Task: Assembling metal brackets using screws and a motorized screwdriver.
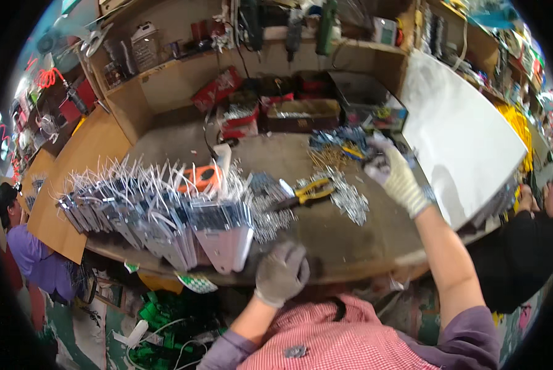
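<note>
L hand (282, 271), gloved in grey, sits at the near edge of the bench (375, 246), fingers curled in; can't tell if anything's in it. R hand (398, 176), in a pale striped glove, reaches well fwd & right of L hand, fingers bent; can't tell whether they grip smth. or are loose.

Just left of R hand's fingers: a heap of blue-grey parts (335, 138) plus a yellow-and-blue tool (352, 152). A bit further left & nearer: brass-coloured pins (327, 159), then a pile of small silver parts (352, 200). Pliers w/ yellow handles (313, 192) lie btwn the two hands, fwd of L hand, next to that pile. A second silver pile (269, 223) is fwd of L hand, slightly left.

Left of L hand, near it: a row of tapered pale units (224, 243) w/ white wires sticking up; an orange item (199, 178) shows among the wires. Beyond R hand, to its left: clear bin (375, 117) & brown box (304, 117). Right of R hand: big white board (461, 135), leaning.
</note>
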Demonstrator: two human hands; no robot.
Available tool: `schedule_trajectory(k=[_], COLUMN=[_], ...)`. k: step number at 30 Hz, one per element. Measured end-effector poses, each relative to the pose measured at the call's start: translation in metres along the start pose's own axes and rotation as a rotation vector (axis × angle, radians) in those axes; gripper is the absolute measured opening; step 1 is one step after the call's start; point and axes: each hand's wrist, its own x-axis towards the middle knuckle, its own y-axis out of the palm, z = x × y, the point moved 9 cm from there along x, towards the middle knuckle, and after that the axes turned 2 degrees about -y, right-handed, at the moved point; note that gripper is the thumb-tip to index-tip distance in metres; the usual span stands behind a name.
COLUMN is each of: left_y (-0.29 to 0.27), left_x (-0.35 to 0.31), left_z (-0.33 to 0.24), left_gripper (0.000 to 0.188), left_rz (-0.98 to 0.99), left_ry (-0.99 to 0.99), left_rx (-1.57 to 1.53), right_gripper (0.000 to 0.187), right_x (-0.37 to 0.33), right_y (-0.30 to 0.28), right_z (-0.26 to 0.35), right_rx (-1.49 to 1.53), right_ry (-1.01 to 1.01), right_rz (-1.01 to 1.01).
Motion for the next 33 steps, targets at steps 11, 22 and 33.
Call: schedule_trajectory(k=[11,22,33], left_y=[0.009,-0.009,-0.023], left_x=[0.004,-0.018,-0.031], left_z=[0.001,0.025,0.024], left_gripper=[0.016,0.017,0.015], left_rz=[0.08,0.031,-0.094], left_ry=[0.0,-0.129,-0.072], left_rx=[-0.226,-0.296,-0.307], right_gripper=[0.012,0.013,0.01], right_x=[-0.193,-0.19,-0.191], right_y=[-0.035,-0.019,-0.018], right_z=[-0.019,-0.021,-0.017], right_rx=[-0.381,-0.63,-0.627], right_ry=[-0.252,-0.279,-0.351], right_rz=[-0.531,-0.462,-0.481])
